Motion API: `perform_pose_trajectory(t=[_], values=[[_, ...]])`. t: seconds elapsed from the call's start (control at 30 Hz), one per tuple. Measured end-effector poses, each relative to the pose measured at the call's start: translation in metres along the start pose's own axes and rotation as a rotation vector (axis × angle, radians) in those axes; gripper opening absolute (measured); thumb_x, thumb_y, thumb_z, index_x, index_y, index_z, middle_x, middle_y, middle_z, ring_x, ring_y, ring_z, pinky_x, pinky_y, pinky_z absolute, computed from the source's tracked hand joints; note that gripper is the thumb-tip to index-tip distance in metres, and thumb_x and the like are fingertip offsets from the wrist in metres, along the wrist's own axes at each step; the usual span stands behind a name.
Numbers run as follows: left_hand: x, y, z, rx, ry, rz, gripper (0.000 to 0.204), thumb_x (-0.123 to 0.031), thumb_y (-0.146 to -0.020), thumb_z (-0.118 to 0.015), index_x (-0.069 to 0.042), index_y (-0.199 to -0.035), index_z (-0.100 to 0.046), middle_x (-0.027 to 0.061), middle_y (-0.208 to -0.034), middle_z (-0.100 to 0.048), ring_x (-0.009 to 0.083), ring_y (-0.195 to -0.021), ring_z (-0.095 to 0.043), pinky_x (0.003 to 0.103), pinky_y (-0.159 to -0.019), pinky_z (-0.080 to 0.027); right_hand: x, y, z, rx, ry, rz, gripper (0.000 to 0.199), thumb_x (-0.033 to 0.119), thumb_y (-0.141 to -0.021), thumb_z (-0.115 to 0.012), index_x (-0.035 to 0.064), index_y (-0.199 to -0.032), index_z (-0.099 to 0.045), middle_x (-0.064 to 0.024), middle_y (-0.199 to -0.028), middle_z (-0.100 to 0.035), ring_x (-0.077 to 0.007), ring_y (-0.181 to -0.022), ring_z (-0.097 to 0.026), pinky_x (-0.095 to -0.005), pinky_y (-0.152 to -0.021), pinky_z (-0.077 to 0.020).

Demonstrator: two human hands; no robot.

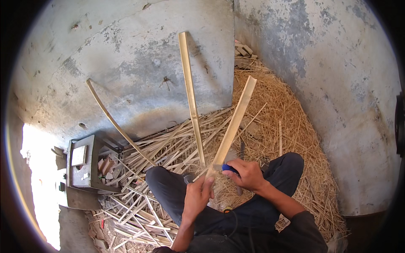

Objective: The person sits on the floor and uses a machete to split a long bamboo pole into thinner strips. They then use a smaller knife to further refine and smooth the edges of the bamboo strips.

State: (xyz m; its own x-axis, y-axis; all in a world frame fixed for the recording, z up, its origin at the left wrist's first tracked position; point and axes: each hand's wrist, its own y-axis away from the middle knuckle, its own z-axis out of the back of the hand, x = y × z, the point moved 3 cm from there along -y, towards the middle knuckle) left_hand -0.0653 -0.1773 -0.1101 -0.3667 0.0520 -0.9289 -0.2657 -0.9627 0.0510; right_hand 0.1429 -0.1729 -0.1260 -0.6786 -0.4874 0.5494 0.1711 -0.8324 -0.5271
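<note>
One grey, peeling plaster wall (pixel 126 63) closes the space ahead, and a second grey-blue patched wall (pixel 346 105) bounds the right. Between them, a straw-coloured heap of thin shavings (pixel 291 114) leaves open room above it — the far end of the long, pale yellow, channel-shaped bamboo slat (pixel 233 126) shows against it, apart from both walls. Close on its left stands another narrow, pale bamboo slat (pixel 190 84). The left hand (pixel 198 196) is closed around the held slat's near end; just beyond, the right hand (pixel 246 173) grips a blue-handled metal blade (pixel 230 169) — its edge at the slat
</note>
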Motion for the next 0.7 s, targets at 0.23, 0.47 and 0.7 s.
perform_pose_trajectory(t=[0.23,0.47,0.7], values=[[-0.005,0.003,0.000,-0.011,-0.048,0.008,0.034,-0.025,-0.110,-0.055,0.000,-0.093,-0.069,0.0054,-0.052,-0.059,0.0130,-0.045,-0.057,0.031,-0.049,-0.044,-0.005,-0.005,0.005,-0.029,0.037,-0.046,0.031,0.038,-0.096,-0.075,0.0080,-0.104,-0.074,-0.0077,-0.085,-0.072,-0.0284,-0.068,-0.072,-0.0381,-0.056,-0.0554],[0.009,0.014,0.003,0.043,-0.044,0.103,0.031,-0.026,-0.111,-0.055,0.000,-0.101,-0.070,0.0069,-0.054,-0.058,0.0164,-0.046,-0.058,0.034,-0.051,-0.046,-0.011,-0.009,0.011,-0.052,0.072,0.017,0.031,0.038,-0.095,-0.077,0.0081,-0.104,-0.075,-0.0064,-0.086,-0.073,-0.0271,-0.067,-0.072,-0.0369,-0.055,-0.0551],[0.002,0.019,0.010,0.040,-0.008,0.121,0.032,-0.026,-0.111,-0.055,0.000,-0.102,-0.070,0.0061,-0.054,-0.058,0.0140,-0.046,-0.058,0.032,-0.049,-0.046,-0.008,-0.017,0.016,-0.054,0.126,0.086,0.030,0.037,-0.094,-0.078,0.0096,-0.104,-0.074,-0.0062,-0.088,-0.073,-0.0249,-0.066,-0.072,-0.0365,-0.054,-0.0542]])
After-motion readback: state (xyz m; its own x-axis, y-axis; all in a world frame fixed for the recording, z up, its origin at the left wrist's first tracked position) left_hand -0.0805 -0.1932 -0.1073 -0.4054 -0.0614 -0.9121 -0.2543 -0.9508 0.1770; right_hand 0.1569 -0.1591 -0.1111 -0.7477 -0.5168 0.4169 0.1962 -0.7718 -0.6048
